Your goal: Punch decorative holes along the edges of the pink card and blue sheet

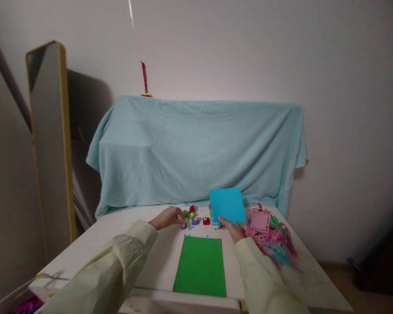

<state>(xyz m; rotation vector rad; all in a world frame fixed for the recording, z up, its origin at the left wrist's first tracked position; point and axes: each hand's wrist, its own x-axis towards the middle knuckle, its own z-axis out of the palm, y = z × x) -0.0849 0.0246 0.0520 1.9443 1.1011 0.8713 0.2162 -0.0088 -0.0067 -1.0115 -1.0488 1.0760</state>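
My left hand (170,217) reaches down to the table with its fingers closed on a small purple paper punch (183,226). My right hand (229,226) grips a square blue sheet of paper (227,205) by its lower edge, thumb on top, and holds it tilted up. Small holes run along the sheet's left and bottom edges. Between the hands stand another purple punch (195,220) and a red punch (206,221), both with eye-like white tops. Behind them are a green one (192,215) and a red one (192,209). Part of something reddish shows under the sheet.
A green sheet (200,266) lies flat at the table's front, with tiny blue paper bits (191,227) beyond it. To the right is a heap of pink, green and blue paper scraps (275,240). A light blue cloth (196,148) hangs behind the white table (160,261).
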